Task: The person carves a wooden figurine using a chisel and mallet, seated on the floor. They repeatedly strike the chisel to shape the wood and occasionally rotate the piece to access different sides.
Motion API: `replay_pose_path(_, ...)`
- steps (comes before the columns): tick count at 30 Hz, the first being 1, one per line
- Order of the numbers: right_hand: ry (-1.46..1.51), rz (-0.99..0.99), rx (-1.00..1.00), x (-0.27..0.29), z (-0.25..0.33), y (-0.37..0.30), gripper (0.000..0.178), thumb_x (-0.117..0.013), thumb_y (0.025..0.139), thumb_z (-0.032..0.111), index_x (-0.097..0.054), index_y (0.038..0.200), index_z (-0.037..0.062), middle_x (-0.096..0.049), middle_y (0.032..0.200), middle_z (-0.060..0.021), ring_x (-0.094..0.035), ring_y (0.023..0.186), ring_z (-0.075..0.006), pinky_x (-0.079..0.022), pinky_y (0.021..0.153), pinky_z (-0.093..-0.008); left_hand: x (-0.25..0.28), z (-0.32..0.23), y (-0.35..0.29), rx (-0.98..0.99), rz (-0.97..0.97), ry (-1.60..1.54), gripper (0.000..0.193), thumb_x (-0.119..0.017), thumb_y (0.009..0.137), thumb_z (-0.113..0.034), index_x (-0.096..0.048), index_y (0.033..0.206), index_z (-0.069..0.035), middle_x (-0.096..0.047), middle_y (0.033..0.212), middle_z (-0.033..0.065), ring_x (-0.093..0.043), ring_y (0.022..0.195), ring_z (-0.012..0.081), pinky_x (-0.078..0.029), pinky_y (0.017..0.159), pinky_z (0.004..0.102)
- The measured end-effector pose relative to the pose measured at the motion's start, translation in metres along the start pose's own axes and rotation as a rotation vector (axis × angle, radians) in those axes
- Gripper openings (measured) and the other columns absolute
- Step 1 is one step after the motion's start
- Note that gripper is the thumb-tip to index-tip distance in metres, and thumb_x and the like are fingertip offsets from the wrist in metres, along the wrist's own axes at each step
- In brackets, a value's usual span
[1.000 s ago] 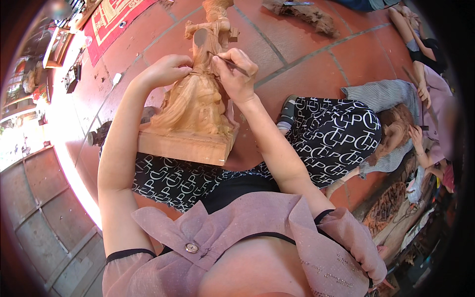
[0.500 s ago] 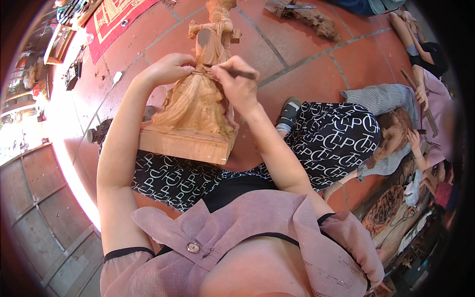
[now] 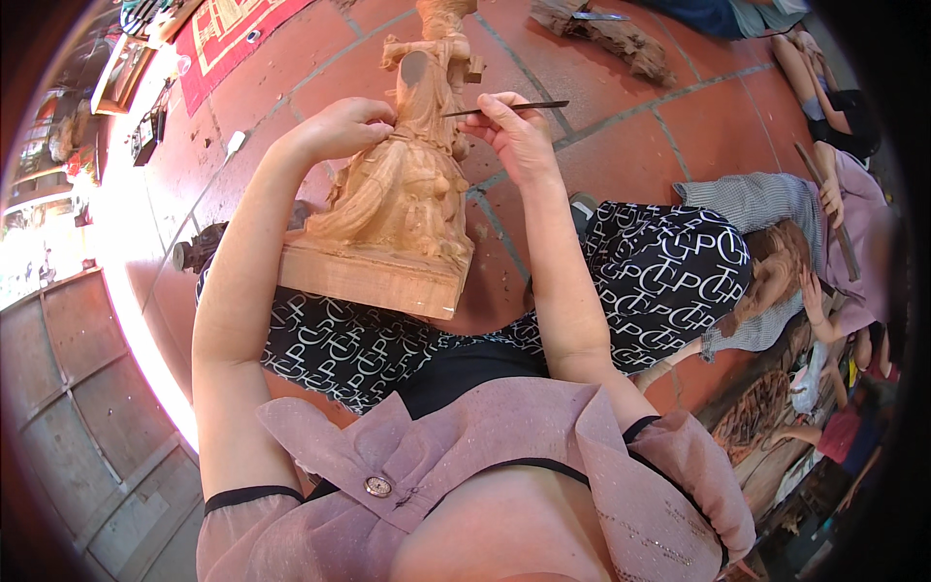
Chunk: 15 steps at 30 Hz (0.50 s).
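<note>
A carved wooden statue [image 3: 398,199] with draped, robe-like folds stands on its square block base [image 3: 369,281], in front of my lap. My left hand [image 3: 351,129] is closed against the statue's left side at waist height, fingertips curled on the wood. Just right of the statue, my right hand [image 3: 514,141] pinches a slim dark carving tool [image 3: 538,105] between thumb and fingers. The tool lies nearly level, its thin end pointing left toward the statue's middle; whether it touches the wood I cannot tell. The statue's top is cut off by the upper edge.
Red floor tiles [image 3: 621,136] lie around the statue. A rough piece of driftwood [image 3: 621,44] rests at the far side, a red mat [image 3: 228,44] at far left. On the right, a co-worker's hand [image 3: 831,199] holds a stick beside another carved wood piece [image 3: 781,267].
My right hand has drawn back to the right from the statue's waist, turning the tool nearly level. My left hand stays on the statue. The view has shifted slightly.
</note>
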State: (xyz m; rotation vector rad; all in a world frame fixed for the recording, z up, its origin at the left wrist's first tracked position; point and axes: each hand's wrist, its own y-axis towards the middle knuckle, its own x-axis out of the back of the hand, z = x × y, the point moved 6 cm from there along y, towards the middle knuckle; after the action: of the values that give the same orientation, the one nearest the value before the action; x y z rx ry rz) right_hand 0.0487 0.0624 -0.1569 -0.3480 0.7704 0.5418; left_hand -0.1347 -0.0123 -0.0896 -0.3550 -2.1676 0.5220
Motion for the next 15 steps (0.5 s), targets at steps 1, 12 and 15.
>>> replay_pose_path(1, 0.002, 0.026, -0.01, -0.004, 0.0, 0.0, 0.009, -0.064, 0.085, 0.006, -0.061, 0.092, 0.0004, -0.063, 0.083, -0.0078, -0.065, 0.075, -0.0185, -0.056, 0.07, -0.0315, 0.0, -0.001, -0.001, 0.012, 0.006, 0.01, 0.031, -0.054, 0.088, -0.023, -0.06, 0.108, 0.0, -0.064, 0.101, 0.013, -0.059, 0.096, 0.0222, -0.045, 0.086, 0.032)
replay_pose_path(12, 0.065, 0.162, 0.044, -0.018, -0.014, 0.016, 0.014, -0.057, 0.088, 0.001, -0.059, 0.101, -0.0003, -0.064, 0.099, -0.0132, -0.064, 0.094, -0.0241, -0.053, 0.087, -0.0366, -0.002, -0.005, -0.002, -0.002, -0.002, 0.007, 0.027, -0.054, 0.088, -0.018, -0.059, 0.106, 0.001, -0.064, 0.096, 0.0132, -0.059, 0.09, 0.0219, -0.045, 0.083, 0.0324)
replay_pose_path(15, -0.124, 0.084, -0.015, -0.005, -0.021, 0.017, 0.015, -0.061, 0.087, 0.003, -0.06, 0.101, 0.001, -0.065, 0.094, -0.0108, -0.065, 0.087, -0.0206, -0.056, 0.079, -0.0343, -0.001, -0.005, -0.003, -0.01, -0.006, 0.008, 0.027, -0.053, 0.088, -0.018, -0.059, 0.106, 0.001, -0.064, 0.096, 0.0133, -0.059, 0.09, 0.0219, -0.045, 0.083, 0.0327)
